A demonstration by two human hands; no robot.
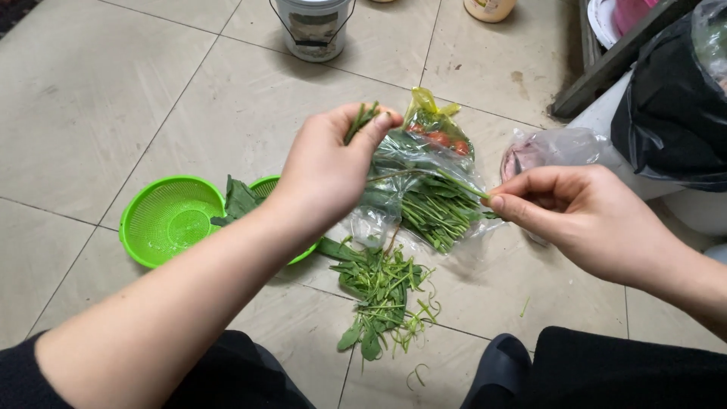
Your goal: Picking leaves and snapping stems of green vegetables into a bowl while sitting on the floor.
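My left hand point(327, 168) pinches the upper end of a thin green vegetable stem point(362, 120) between thumb and fingers. My right hand point(575, 216) pinches the other end of a pale strand point(439, 176) that stretches between the two hands. Below them lies a clear plastic bag point(413, 163) holding a bundle of green stems point(433, 216) and something red. A pile of trimmed leaves and stems point(379, 299) lies on the floor tiles in front of my knees.
Two bright green strainer bowls point(168, 220) sit at left, one holding leaves point(241, 198). A white bucket point(312, 26) stands at the top, a black bag point(670, 113) and another clear bag point(549, 148) at right. A dark slipper point(496, 371) is at the bottom.
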